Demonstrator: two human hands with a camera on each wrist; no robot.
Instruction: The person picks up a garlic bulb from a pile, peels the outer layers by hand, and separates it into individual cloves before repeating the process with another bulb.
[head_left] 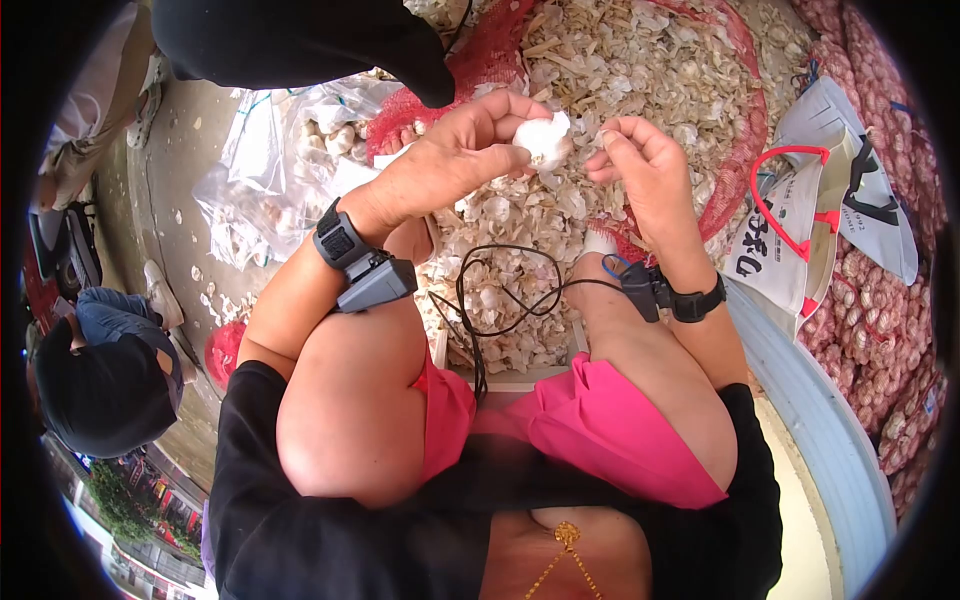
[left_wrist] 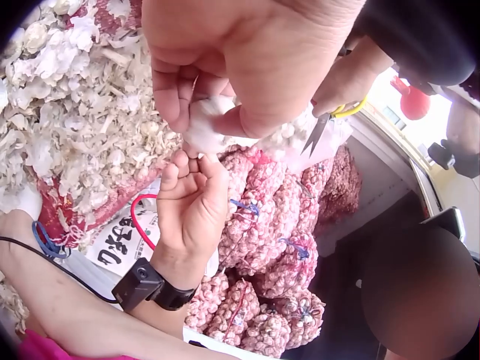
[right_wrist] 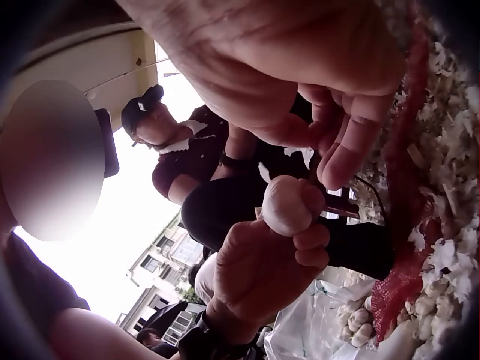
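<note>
Smooth, papery skin is seen on the garlic bulb point(head_left: 546, 146), dry, rough flakes in the peelings point(head_left: 640, 85), coarse plastic-looking mesh in the netting point(head_left: 492, 62), glossy film in the bag point(head_left: 232, 208), soft matt cloth in the shorts point(head_left: 622, 432), and shiny metal in the necklace point(head_left: 567, 535).

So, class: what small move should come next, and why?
Probably the right hand should reach in and pluck the papery flap: it sticks out from the garlic bulb that the left hand grips, and the right hand is close by, apart from it.

Garlic bulb point(head_left: 543, 145) above husk pile point(head_left: 640, 70)
</note>
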